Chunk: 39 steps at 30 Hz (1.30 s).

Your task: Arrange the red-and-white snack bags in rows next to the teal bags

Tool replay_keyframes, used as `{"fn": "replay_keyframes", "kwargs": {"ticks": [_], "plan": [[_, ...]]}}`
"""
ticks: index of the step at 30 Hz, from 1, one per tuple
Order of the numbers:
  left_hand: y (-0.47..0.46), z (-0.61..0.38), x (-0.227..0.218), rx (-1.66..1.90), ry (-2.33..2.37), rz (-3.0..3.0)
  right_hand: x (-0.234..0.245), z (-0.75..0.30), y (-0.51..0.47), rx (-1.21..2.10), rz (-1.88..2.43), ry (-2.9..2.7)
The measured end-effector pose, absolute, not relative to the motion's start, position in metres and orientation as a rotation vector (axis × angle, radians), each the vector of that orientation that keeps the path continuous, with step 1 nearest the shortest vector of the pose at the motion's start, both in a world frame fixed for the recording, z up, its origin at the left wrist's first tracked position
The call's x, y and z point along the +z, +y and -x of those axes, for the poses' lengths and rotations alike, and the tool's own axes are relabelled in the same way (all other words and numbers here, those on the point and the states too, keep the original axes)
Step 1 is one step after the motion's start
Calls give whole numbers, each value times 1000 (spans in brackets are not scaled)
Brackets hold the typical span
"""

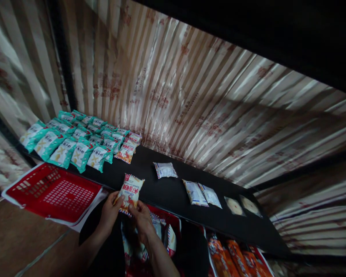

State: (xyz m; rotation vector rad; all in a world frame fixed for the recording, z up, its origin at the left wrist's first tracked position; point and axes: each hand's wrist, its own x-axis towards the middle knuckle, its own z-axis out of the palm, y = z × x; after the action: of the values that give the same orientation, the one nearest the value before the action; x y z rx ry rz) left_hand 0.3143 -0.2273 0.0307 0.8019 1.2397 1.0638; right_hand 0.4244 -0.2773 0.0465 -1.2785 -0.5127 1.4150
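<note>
Just left of the lower middle of the frame, I hold one cream packet (134, 188) between my two hands, clear of the black shelf (158, 196) and in front of its near edge. My left hand (111, 209) pinches the packet's left side, thumb on the printed front; my right hand (142, 219) has its lower right part, thumb also on the front. The fingers of both are closed in on the bag, though those behind it are mostly hidden from me.

I take the step in hand to be handling this single packet, its front turned up towards me. Any move from here calls, I judge, for an even, light grip, since a soft bag could crumple, and for room past the neighbouring packs.

It looks plump and uncreased, leaning a little, top edge to the right. Large red characters cross its face, a red patch marks the upper left corner, orange shows low down, and a striped band runs along the bottom seal. Similar red-lettered packets (128, 148) lie left of centre, next to the teal packets (80, 154). Below my hands, a red basket (177, 227) holds more bags, too dim to read.
</note>
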Motion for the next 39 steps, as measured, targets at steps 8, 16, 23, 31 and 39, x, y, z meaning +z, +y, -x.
{"fn": "replay_keyframes", "kwargs": {"ticks": [8,16,23,31,39], "plan": [[-222,-304,43,1031,1202,-616,38,-415,-264,1351,1285,-432],[-213,-295,48,1070,1146,-516,45,-400,-252,1381,1267,-495],[-214,-272,52,960,1152,-631,57,-404,-242,1366,1197,-343],[-239,-278,58,836,1170,-951,62,-422,-257,1365,1145,-224],[-254,-305,55,750,1074,-843,59,-459,-282,1324,1225,-265]]}}
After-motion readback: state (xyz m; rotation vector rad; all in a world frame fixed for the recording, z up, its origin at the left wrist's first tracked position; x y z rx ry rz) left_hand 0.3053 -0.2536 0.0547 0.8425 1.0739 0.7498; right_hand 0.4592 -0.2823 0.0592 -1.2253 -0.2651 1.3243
